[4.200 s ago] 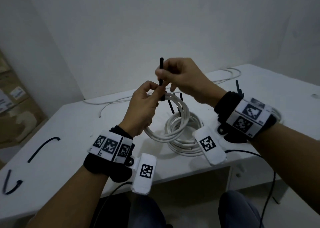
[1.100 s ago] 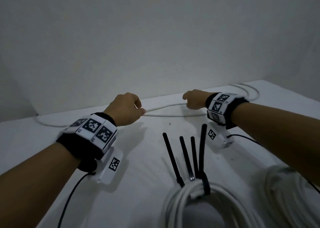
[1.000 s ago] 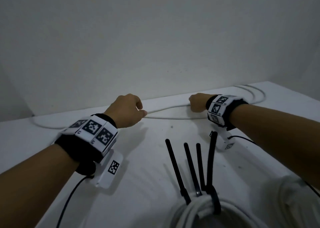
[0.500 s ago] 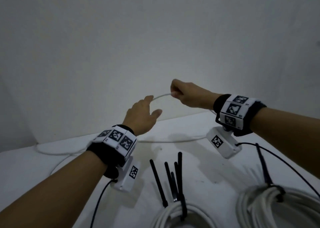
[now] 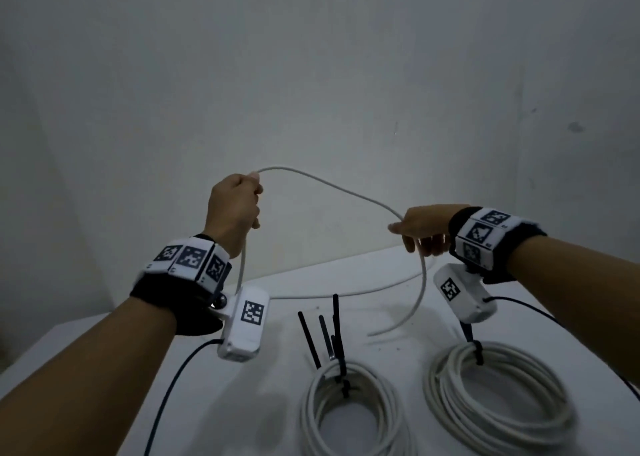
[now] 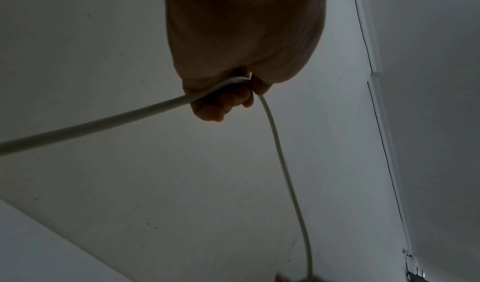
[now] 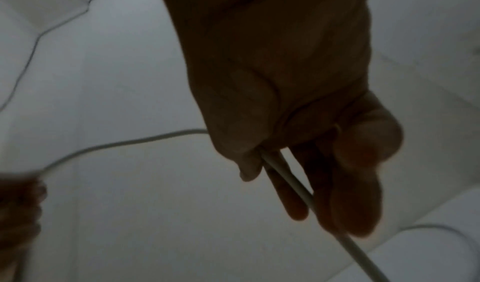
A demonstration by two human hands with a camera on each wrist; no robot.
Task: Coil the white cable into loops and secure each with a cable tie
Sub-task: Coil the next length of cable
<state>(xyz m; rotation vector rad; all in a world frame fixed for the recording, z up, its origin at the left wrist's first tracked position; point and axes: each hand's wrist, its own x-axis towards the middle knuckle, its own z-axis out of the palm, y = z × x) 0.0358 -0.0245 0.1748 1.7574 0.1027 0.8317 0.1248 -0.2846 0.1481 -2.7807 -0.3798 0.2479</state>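
Note:
A loose white cable (image 5: 332,187) arcs in the air between both hands above the white table (image 5: 104,358). My left hand (image 5: 237,206) is raised and fisted round the cable (image 6: 103,123), one strand dropping past the wrist. My right hand (image 5: 417,228) pinches the cable (image 7: 283,173) between thumb and fingers, and its free end hangs down to the table. Two finished white coils lie near me: the middle coil (image 5: 349,410) with several black cable ties (image 5: 323,337) sticking up, and the right coil (image 5: 495,396) with one black tie (image 5: 476,350).
More of the white cable (image 5: 346,292) trails across the table behind the coils toward the far right corner. Black wrist-camera leads (image 5: 173,386) hang from both arms. A grey wall stands close behind the table.
Both hands lifted the cable off the table. My left hand went from reaching with loose fingers to gripping it higher up, and the right hand slid rightward along it, opening a wide arc.

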